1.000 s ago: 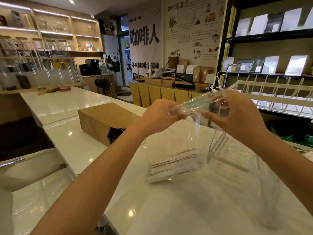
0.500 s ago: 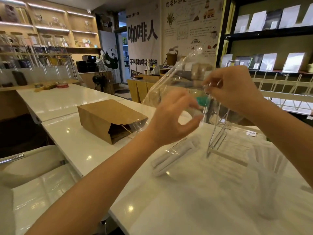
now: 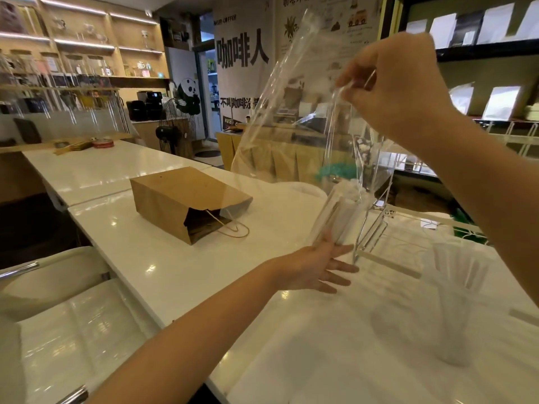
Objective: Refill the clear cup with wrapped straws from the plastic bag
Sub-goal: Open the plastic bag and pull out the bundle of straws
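Note:
My right hand [image 3: 393, 83] is raised high and pinches the clear plastic bag [image 3: 280, 112], which hangs down from it over the white counter [image 3: 180, 275]. A bundle of white wrapped straws [image 3: 335, 211] stands nearly upright in the bag's low end. Just under that bundle is my left hand [image 3: 318, 263], palm up with its fingers spread, and its fingertips touch the bottom of the bundle. The clear cup [image 3: 455, 301] stands on the counter at the right, blurred, with several wrapped straws fanned out in it.
A brown paper bag [image 3: 186, 202] lies on its side on the counter to the left, its mouth and handle facing me. A wire rack [image 3: 370, 237] stands just behind my left hand. A white chair [image 3: 43, 278] is at the lower left.
My right hand has lifted the bag higher. My left hand let go of the bag's top and dropped beneath the straws, which rose off the counter and now hang upright.

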